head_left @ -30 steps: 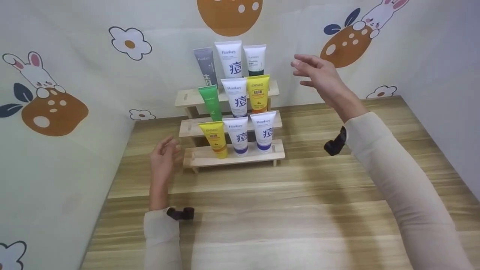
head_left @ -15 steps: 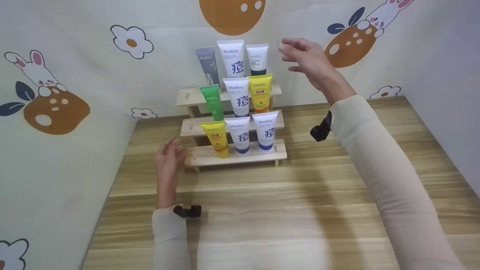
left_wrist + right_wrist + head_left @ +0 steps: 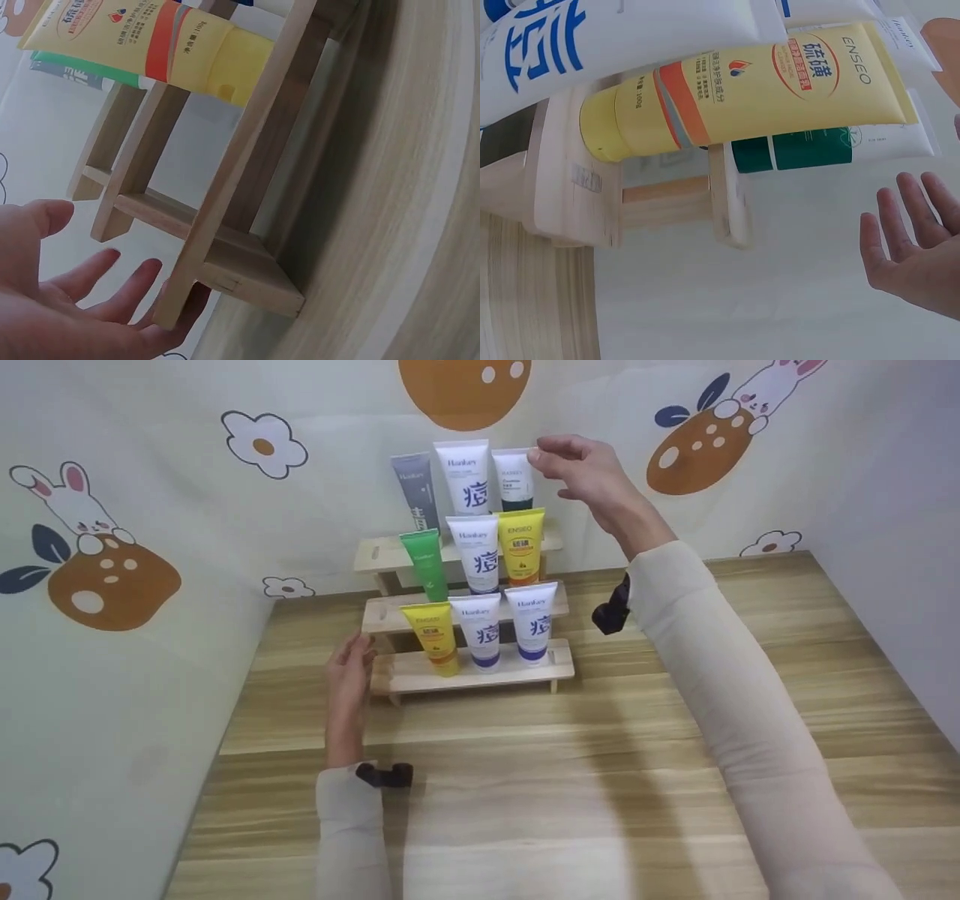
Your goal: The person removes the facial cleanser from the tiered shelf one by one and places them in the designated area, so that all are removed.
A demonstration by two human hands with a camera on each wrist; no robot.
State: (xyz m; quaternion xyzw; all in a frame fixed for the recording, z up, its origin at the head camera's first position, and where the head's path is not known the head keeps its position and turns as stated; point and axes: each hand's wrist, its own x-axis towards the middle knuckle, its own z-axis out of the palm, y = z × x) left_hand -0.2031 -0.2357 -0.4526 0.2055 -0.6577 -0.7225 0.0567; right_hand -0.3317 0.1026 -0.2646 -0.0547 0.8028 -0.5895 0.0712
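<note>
A three-tier wooden display rack (image 3: 390, 675) carries several squeeze tubes, three to a tier. At the top right stands a white tube with a dark green cap (image 3: 514, 476). My right hand (image 3: 589, 472) is at its upper right corner, fingers extended; in the right wrist view a gap shows between those fingers and the tube. My left hand (image 3: 349, 669) is at the rack's left end. In the left wrist view its loosely bent fingers lie around the end of the lowest board (image 3: 232, 169), and one finger passes behind it; contact is hard to tell.
Nearest the left hand stands a yellow tube (image 3: 433, 641) on the lowest tier. Another yellow tube (image 3: 521, 547) is on the middle tier, below the right hand. A patterned cloth wall (image 3: 337, 450) rises close behind the rack, which rests on a wood-grain table (image 3: 510, 780).
My right hand has moved left to the green-capped tube. My left hand has come rightward to the rack's end. The tubes and rack stay in place; the view has shifted slightly.
</note>
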